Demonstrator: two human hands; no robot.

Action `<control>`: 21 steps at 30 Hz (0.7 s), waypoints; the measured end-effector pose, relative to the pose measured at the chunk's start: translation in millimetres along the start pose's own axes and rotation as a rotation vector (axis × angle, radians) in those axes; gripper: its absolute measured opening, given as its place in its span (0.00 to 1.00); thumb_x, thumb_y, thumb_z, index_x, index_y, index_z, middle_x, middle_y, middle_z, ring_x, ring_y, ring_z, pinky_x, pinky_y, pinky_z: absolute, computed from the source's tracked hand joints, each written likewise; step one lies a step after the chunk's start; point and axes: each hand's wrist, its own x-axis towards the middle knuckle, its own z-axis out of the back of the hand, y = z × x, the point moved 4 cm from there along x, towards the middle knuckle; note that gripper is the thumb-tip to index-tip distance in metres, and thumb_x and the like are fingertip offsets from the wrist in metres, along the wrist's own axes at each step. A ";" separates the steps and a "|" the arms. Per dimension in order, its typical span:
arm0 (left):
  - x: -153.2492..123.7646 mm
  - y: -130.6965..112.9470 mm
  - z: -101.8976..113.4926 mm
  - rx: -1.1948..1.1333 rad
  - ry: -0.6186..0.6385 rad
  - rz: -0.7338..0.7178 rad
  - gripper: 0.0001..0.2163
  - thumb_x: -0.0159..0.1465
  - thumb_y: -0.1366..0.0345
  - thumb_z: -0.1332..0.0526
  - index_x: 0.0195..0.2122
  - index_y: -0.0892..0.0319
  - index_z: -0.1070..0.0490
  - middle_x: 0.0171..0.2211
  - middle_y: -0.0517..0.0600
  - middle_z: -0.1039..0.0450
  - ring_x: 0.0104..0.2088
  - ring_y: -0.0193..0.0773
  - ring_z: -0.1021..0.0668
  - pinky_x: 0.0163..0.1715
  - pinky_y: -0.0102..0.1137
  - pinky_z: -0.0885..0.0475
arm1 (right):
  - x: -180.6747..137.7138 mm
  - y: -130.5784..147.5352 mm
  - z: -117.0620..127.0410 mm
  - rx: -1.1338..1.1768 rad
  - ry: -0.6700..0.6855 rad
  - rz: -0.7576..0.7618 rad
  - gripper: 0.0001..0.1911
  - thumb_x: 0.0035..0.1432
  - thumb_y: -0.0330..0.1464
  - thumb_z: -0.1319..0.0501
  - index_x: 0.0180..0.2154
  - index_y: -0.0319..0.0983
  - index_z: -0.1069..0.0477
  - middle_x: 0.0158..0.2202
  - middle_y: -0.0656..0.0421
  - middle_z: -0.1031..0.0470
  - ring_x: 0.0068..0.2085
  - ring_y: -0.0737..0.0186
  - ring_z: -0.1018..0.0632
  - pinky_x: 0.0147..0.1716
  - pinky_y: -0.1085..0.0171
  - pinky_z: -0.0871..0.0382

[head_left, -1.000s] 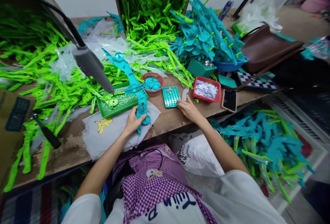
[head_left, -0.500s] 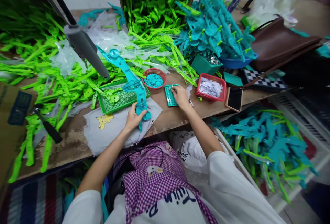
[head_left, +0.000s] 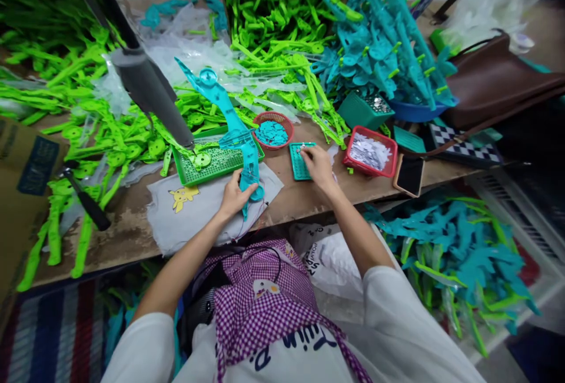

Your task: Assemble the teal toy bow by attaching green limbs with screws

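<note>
Above the brown worktop, a long blue plastic piece slants across the right end of a green perforated tray, its lower end pinched in the left hand's fingers. The right hand bends over a small teal tray; I cannot tell whether its fingers grip anything.

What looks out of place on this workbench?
Green parts sprawl loosely across the table, looking spilled. A brown bag and phone look like personal things among the work. Nothing looks clearly damaged.
</note>
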 end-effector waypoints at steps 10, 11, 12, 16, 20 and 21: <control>-0.6 -2.7 0.7 0.052 -0.034 0.001 0.24 0.59 0.57 0.32 0.54 0.59 0.33 0.46 0.54 0.21 0.42 0.45 0.20 0.44 0.38 0.26 | -20.2 117.9 -56.4 0.247 0.056 0.358 0.14 0.70 0.35 0.46 0.45 0.42 0.21 0.40 0.54 0.22 0.42 0.59 0.20 0.42 0.61 0.25; -0.6 -2.6 0.4 0.051 -0.030 0.000 0.24 0.60 0.57 0.32 0.54 0.59 0.33 0.45 0.54 0.21 0.42 0.45 0.20 0.44 0.38 0.26 | -19.3 116.9 -57.9 0.209 0.060 0.360 0.14 0.70 0.34 0.46 0.45 0.42 0.21 0.40 0.54 0.22 0.42 0.58 0.21 0.42 0.61 0.25; -0.7 -2.6 0.0 0.050 -0.025 0.000 0.23 0.60 0.58 0.32 0.54 0.58 0.33 0.45 0.54 0.21 0.42 0.45 0.20 0.44 0.38 0.26 | -18.8 115.3 -58.3 0.173 0.064 0.359 0.14 0.70 0.34 0.46 0.45 0.42 0.21 0.40 0.53 0.22 0.41 0.57 0.21 0.42 0.60 0.25; -1.1 -3.8 -0.3 0.054 -0.031 -0.010 0.23 0.59 0.60 0.32 0.54 0.58 0.32 0.45 0.53 0.21 0.42 0.46 0.20 0.45 0.38 0.25 | -18.2 110.6 -55.2 0.072 0.110 0.328 0.14 0.70 0.33 0.47 0.45 0.41 0.22 0.40 0.51 0.23 0.42 0.55 0.21 0.42 0.58 0.25; -1.6 -4.8 -0.4 0.045 -0.040 -0.011 0.22 0.59 0.60 0.31 0.53 0.58 0.32 0.43 0.52 0.21 0.39 0.45 0.20 0.43 0.37 0.25 | -18.3 108.7 -46.9 0.188 0.100 0.271 0.16 0.69 0.36 0.46 0.54 0.41 0.27 0.42 0.52 0.21 0.43 0.55 0.20 0.45 0.57 0.25; -1.7 -4.5 -0.7 0.039 -0.040 -0.008 0.22 0.59 0.60 0.31 0.53 0.58 0.32 0.42 0.52 0.21 0.39 0.45 0.20 0.43 0.37 0.25 | -18.5 107.6 -43.9 0.235 0.058 0.246 0.18 0.69 0.38 0.46 0.56 0.42 0.29 0.42 0.53 0.21 0.42 0.55 0.20 0.46 0.56 0.24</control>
